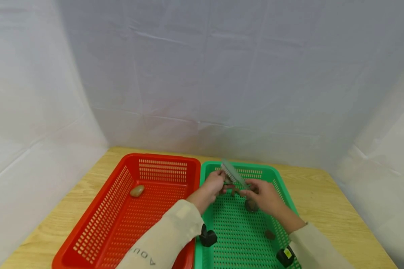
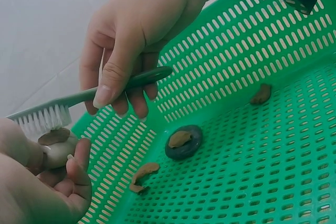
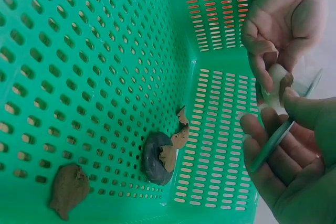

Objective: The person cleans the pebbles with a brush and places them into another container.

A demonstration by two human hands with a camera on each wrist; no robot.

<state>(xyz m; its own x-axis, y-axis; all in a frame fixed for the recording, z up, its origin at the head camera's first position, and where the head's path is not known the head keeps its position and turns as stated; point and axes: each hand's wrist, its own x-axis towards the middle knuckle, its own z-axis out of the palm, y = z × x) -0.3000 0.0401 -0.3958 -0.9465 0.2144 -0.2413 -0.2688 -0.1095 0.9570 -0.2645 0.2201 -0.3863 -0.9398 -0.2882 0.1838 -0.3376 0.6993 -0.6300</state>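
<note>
Over the far end of the green basket (image 1: 206,220), my left hand (image 1: 213,185) holds a smooth pale stone (image 2: 62,149) between thumb and fingers. A brown, mud-like patch (image 2: 54,136) sticks to the stone's upper side. My right hand (image 1: 265,195) grips a green-handled brush (image 2: 81,97), thumb on one side and fingers on the other. The brush's white bristles (image 2: 44,119) point down at the stone, right at the brown patch. In the right wrist view the brush head is partly hidden behind my fingers.
In the green basket lie a dark round stone (image 3: 152,161) with a brown piece on it and several loose brown pieces (image 3: 71,188). To the left, the red basket (image 1: 94,209) holds one tan stone (image 1: 137,191). Both baskets stand on a wooden table (image 1: 326,209), with white sheeting behind.
</note>
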